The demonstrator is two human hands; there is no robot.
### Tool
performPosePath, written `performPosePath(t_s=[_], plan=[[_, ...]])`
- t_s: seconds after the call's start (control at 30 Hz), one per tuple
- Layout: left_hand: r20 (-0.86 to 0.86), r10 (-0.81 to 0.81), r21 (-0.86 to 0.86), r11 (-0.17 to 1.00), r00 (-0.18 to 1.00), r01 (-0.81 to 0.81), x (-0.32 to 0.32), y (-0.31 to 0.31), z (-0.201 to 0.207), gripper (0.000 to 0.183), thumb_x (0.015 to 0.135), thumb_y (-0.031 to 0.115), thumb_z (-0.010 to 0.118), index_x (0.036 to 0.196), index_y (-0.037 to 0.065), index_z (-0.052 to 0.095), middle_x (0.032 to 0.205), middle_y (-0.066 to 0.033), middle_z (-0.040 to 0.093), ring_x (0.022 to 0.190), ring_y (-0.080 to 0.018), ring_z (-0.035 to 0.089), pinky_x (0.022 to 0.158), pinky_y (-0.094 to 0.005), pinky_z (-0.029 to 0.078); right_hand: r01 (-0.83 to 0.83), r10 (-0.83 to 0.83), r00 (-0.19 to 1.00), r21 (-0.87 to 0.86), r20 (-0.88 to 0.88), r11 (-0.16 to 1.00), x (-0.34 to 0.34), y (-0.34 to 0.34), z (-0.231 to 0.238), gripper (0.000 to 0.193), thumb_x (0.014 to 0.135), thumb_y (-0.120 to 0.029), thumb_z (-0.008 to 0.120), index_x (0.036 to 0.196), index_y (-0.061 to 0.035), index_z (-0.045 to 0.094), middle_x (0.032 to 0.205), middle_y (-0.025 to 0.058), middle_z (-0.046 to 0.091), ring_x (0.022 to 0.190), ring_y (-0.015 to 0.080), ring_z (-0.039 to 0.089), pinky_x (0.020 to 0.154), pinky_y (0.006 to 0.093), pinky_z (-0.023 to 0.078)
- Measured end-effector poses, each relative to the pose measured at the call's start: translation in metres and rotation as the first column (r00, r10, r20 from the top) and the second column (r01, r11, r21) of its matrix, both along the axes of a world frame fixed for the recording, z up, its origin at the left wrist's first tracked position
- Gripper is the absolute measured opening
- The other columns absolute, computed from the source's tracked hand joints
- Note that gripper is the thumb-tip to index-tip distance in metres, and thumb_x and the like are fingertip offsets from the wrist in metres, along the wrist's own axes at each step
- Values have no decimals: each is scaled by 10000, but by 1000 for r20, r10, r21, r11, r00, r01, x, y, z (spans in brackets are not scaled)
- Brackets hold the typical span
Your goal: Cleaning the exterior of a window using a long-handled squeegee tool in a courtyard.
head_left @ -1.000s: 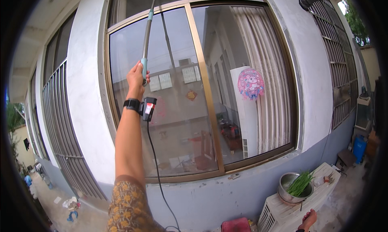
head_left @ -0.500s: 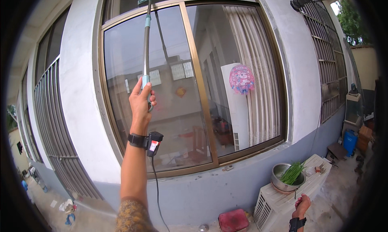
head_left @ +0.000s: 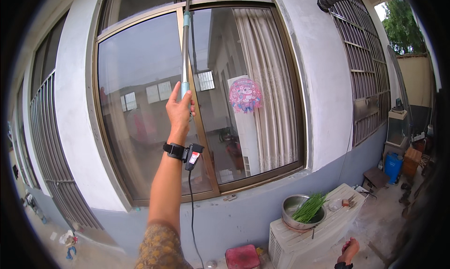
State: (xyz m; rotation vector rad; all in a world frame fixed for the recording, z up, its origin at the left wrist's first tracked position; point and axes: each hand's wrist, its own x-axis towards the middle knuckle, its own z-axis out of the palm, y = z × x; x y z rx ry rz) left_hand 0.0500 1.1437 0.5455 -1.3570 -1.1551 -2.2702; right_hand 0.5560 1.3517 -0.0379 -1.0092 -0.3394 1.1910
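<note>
Fingers of the left hand [head_left: 179, 110] wrap the long pole [head_left: 185, 48] at frame centre, raised to reach the window's [head_left: 140, 105] top; right hand [head_left: 349, 251], lower right, hangs loosely curled, empty.

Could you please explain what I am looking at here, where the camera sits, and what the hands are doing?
This is one wide fisheye view from a camera on a person's head, so straight edges look bent. There is no machine, only two bare hands. The left hand is raised and grips a long pole reaching up the large window; a small wired device is strapped to that wrist. The right hand hangs low at the bottom edge, holding nothing visible. Below, a metal bowl of greens sits on a white slatted box.
</note>
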Motion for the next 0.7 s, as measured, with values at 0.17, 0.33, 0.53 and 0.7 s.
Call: performPosePath(t_s=[0.17, 0.33, 0.53, 0.7], plan=[[113, 22, -62, 998, 993, -15, 39, 63, -35, 527, 917, 142, 630, 1409, 81, 454, 686, -34, 572, 490, -74, 482, 405, -236, 400, 110, -107, 992, -59, 61, 992, 86, 64, -15, 126, 854, -270, 564, 899, -156, 589, 632, -50, 498, 473, 61, 416, 419, 201, 311], [111, 45, -43, 998, 993, -41, 45, 104, 2, 534, 913, 149, 637, 1412, 99, 451, 693, -33, 561, 498, -82, 480, 413, -238, 405, 150, -149, 989, -76, 20, 986, 124, 129, -29, 126, 861, -276, 560, 905, -163, 595, 637, -54, 497, 480, 57, 417, 412, 206, 306], [-12, 30, 94, 995, 999, -29, 19, 150, 177, 561, 911, 162, 633, 1423, 75, 422, 706, -65, 558, 526, -123, 510, 438, -274, 436, 72, -66, 995, -69, 79, 995, 89, 123, 10, 108, 867, -260, 556, 880, -163, 601, 629, -58, 495, 482, 54, 415, 430, 195, 317], [-52, 88, 75, 994, 995, -84, 26, 182, 147, 546, 923, 152, 584, 1427, 45, 405, 675, -71, 558, 487, -140, 512, 401, -305, 435, 105, -103, 994, -69, 33, 992, 67, 86, 40, 149, 875, -119, 593, 772, -12, 590, 627, 45, 555, 511, 132, 497, 446, 241, 415]])
